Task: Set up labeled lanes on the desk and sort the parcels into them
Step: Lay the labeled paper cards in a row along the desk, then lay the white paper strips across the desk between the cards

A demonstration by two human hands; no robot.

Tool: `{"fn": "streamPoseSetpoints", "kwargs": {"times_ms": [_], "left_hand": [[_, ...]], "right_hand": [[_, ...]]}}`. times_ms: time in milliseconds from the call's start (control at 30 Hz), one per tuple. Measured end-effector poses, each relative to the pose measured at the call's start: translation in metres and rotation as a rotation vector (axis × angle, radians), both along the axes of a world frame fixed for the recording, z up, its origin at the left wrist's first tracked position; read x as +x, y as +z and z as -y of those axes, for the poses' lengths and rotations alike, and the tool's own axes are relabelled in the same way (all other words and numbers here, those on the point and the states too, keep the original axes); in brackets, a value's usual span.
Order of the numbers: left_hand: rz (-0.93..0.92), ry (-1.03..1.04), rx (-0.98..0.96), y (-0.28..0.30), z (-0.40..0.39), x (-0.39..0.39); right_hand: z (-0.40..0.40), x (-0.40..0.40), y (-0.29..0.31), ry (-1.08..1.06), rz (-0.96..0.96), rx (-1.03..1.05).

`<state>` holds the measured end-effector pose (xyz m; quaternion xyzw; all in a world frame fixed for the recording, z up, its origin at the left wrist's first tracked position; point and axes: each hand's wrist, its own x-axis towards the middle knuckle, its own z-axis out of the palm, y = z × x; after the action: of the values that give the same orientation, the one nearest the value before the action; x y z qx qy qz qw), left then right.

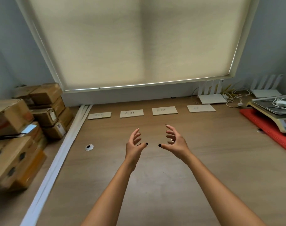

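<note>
I see both forearms reaching out over the wooden desk (155, 185), bare to the lower edge of the view. My left hand (135, 144) hangs above the desk with fingers spread and loosely bent, palm turned inward, holding nothing. My right hand (174, 142) faces it, just beside it, fingers likewise splayed and lightly curved, empty, with a ring on one finger. The two thumbs point toward each other with a gap between them.

To the left of the hands a round cable grommet (89, 147) sits in the desk surface. White strips (57, 157) run along the desk's left edge, and beyond them the cardboard parcels (16, 128) are stacked in a heap, none of them on the desk.

To the right, a weighing scale (276, 113) with white cables on its pan rests on a red mat (261, 123).

Further off, four label cards (131, 113) lie flat in a row near the back of the desk, well apart from one another; I cannot read the writing. Behind them are white routers (211, 99) with tangled cords, then a drawn roller blind (135, 43).
</note>
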<state>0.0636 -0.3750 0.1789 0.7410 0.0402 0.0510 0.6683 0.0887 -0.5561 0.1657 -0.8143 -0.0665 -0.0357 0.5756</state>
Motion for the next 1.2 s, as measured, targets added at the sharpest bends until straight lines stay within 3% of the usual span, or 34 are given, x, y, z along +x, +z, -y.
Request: {"fn": "streamPoseSetpoints", "kwargs": {"times_ms": [633,1000,1200], "left_hand": [[0.037,0.11,0.12,-0.012,-0.159,-0.045],[-0.084,0.1,0.101,-0.063,-0.346,-0.026],[-0.254,0.151,0.247,-0.118,-0.446,-0.035]], "right_hand": [[-0.169,-0.022,-0.015,0.217,-0.027,-0.017],[-0.377,-0.016,-0.053,0.216,-0.164,0.034],[-0.479,-0.028,-0.103,0.223,-0.379,0.02]]}}
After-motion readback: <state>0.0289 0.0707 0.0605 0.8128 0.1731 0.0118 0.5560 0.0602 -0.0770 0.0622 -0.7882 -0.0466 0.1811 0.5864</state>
